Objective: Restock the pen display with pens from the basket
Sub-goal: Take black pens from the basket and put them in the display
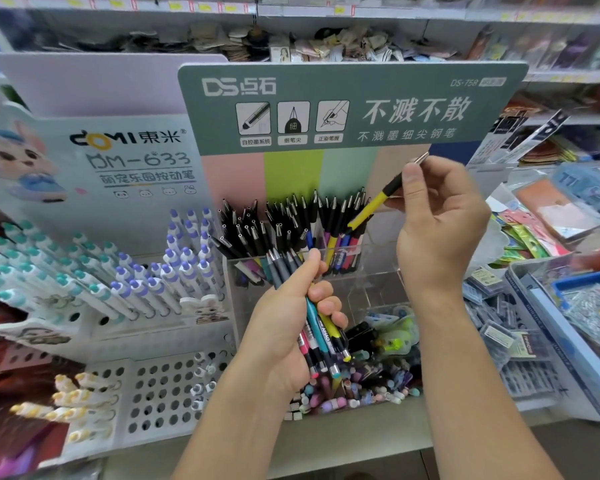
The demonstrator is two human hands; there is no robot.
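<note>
Several pens (pixel 314 313) sit bunched in my left hand (pixel 291 327) before the clear display bin (pixel 378 271); my right hand (pixel 437 223) pinches one yellow-and-black pen (pixel 378 202) over the racked pens.

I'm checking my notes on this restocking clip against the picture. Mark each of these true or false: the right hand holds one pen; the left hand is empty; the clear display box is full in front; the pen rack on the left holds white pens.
1. The right hand pinches a single yellow-and-black pen. True.
2. The left hand is empty. False: it grips a bundle of mixed-colour pens.
3. The clear acrylic display box is full in its front compartment. False: pens stand only in the back section.
4. The white perforated rack on the left holds white pens with teal and purple caps. True.
</note>
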